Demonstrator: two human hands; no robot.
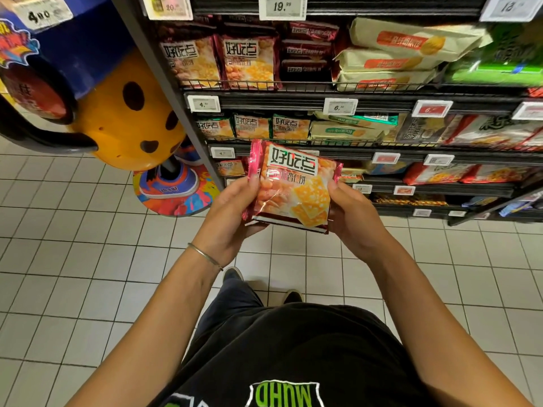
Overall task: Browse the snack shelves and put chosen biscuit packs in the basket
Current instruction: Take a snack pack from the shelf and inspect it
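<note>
Left hand (232, 212) and right hand (354, 218) grip opposite edges of a red biscuit pack (291, 186), held before the snack shelves (323, 104).

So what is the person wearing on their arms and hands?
Not much. No sleeves show at all. The left hand has a thin silver bangle round its wrist. The right hand has no watch, bracelet or glove that shows.
</note>
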